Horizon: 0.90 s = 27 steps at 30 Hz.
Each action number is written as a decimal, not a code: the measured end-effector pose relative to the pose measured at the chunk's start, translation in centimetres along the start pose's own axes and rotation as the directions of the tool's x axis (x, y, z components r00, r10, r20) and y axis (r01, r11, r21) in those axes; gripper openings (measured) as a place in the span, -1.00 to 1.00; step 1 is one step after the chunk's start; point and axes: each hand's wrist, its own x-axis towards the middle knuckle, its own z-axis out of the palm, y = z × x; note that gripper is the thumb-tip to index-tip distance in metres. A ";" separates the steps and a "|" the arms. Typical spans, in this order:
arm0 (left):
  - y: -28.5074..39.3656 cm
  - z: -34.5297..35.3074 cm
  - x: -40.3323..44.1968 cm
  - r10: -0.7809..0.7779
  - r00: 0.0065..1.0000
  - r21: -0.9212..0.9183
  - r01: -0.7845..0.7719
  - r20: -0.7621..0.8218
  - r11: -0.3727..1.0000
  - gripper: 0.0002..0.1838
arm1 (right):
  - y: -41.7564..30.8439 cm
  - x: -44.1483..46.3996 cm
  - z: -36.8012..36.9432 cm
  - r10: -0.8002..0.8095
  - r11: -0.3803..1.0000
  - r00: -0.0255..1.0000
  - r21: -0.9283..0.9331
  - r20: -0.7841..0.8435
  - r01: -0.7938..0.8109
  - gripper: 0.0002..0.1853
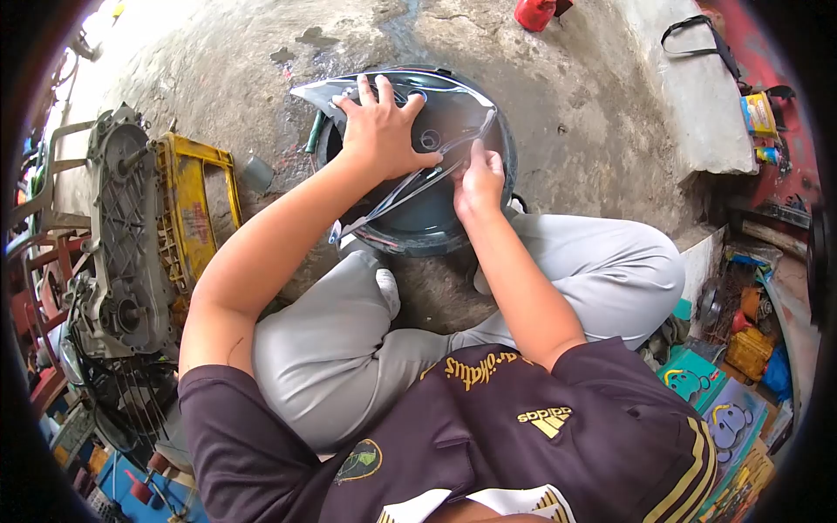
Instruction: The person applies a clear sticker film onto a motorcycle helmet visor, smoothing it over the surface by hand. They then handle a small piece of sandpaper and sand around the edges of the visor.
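Observation:
A clear, curved plastic piece (379, 207) with pale edges lies tilted across a round black basin (418, 242) on the concrete floor. Water and a small ring-shaped mark show inside the basin. My left hand (377, 135) rests on the upper left part of the plastic, palm down with its fingers spread. At the right edge of the plastic, my right hand (479, 181) has its fingers curled, the index finger and thumb side against the rim. Its underside is hidden.
Left of the basin are a metal engine casing (131, 209), a yellow crate (187, 209) and a grey cup (257, 173). A green-handled object (316, 131) touches the basin's left side. A red container (535, 13) stands beyond; a concrete block (697, 113) and cluttered parts lie right.

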 end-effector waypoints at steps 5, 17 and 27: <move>-0.1 0.1 0.2 0.010 1.000 -0.004 -0.010 -0.008 1.000 0.13 | 1.4 -0.3 -1.4 0.087 0.996 0.996 -0.040 0.037 -0.085 -0.73; 0.1 0.9 0.3 0.006 0.999 -0.035 -0.007 -0.047 0.999 0.08 | 1.0 -0.3 0.0 0.028 0.996 0.999 0.088 0.019 -0.030 -0.73; -0.4 0.9 0.0 0.038 0.998 -0.028 -0.040 -0.054 0.999 0.12 | 1.5 -0.4 -0.5 0.035 0.993 0.999 0.116 0.007 -0.036 -0.74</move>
